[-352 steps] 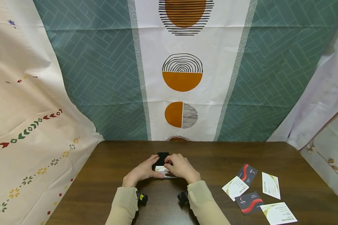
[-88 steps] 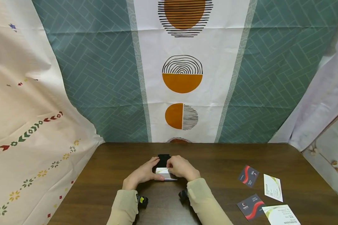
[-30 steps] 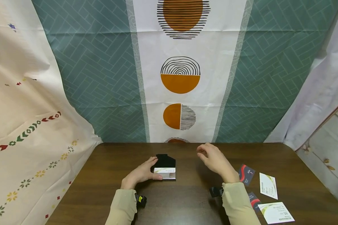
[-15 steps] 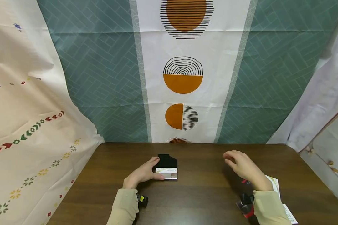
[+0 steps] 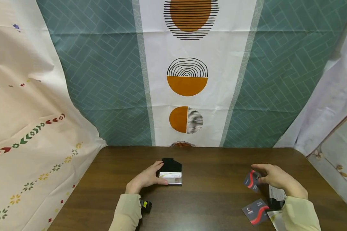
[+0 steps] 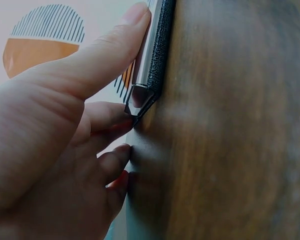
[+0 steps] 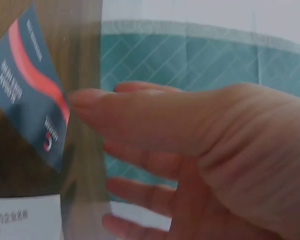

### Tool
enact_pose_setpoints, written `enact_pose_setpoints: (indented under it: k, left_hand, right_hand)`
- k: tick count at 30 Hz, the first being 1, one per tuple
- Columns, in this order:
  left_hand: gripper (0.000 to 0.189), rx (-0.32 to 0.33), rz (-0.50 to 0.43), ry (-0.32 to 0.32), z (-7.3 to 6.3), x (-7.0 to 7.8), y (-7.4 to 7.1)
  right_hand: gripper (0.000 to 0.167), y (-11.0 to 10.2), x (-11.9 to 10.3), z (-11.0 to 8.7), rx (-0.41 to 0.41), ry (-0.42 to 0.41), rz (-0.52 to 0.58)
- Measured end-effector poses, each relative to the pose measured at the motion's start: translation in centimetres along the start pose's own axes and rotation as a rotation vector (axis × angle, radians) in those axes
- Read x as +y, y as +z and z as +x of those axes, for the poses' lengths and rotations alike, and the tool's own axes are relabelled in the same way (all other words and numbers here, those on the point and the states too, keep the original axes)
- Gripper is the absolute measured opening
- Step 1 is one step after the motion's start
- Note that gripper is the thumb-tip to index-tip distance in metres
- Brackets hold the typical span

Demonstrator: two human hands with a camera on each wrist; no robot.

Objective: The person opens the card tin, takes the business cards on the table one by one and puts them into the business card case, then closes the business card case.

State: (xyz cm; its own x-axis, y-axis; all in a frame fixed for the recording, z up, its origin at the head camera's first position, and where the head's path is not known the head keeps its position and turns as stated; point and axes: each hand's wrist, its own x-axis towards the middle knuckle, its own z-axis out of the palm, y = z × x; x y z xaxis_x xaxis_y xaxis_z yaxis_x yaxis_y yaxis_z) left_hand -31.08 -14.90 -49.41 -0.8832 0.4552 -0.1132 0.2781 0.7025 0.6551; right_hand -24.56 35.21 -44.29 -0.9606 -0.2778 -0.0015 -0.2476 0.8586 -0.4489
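Observation:
My left hand (image 5: 146,178) holds the left side of a business card case (image 5: 174,181), its thumb on the metal front and its fingers at the edge. The case's black flap lies folded back, and a white card (image 5: 170,175) shows inside. In the left wrist view the case's black textured side (image 6: 161,50) is visible beyond my thumb. Over at the right, my right hand (image 5: 281,180) hovers with thumb and fingers apart, holding nothing. Its thumb tip is close to a dark business card with a red stripe (image 5: 250,181), also seen in the right wrist view.
A second dark card (image 5: 254,212) lies nearer on the brown table (image 5: 208,199). Two white cards are partly hidden by my right arm: one farther back (image 5: 277,194), one nearer (image 5: 276,219). A patterned cloth (image 5: 188,96) hangs behind the table.
A white card that lay overlapping the dark ones is gone from the right-hand group. My right hand has left the case and moved right to the cards; my left hand has stayed at the case.

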Motion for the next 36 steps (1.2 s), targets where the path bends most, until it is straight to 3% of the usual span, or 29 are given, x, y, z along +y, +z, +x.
enact_pose_setpoints:
  k: [4,9,23,27,31,36]
  left_hand:
    - [0.099,0.006,0.002,-0.003,0.1,-0.1,0.1]
    - [0.098,0.006,0.000,-0.002,0.1,-0.1,0.1]
    - [0.097,0.004,0.003,-0.003,0.1,0.2,0.0]
    - [0.098,0.005,0.007,-0.003,0.2,0.1,0.0]
    - [0.098,0.003,0.008,-0.003,0.2,0.0,0.1]
    - [0.098,0.007,0.005,-0.004,0.2,-0.1,0.1]
  right_hand:
    - [0.073,0.0,0.7,-0.3,-0.039,0.094,0.017]
    - [0.073,0.7,1.3,-0.3,-0.072,0.138,0.001]
    - [0.068,1.7,1.8,0.7,-0.028,0.042,-0.040]
    - [0.069,1.9,1.3,0.9,-0.055,0.054,-0.042]
    - [0.063,2.0,1.0,1.0,-0.068,0.070,-0.034]
    - [0.052,2.2,1.1,1.0,-0.010,0.013,-0.052]
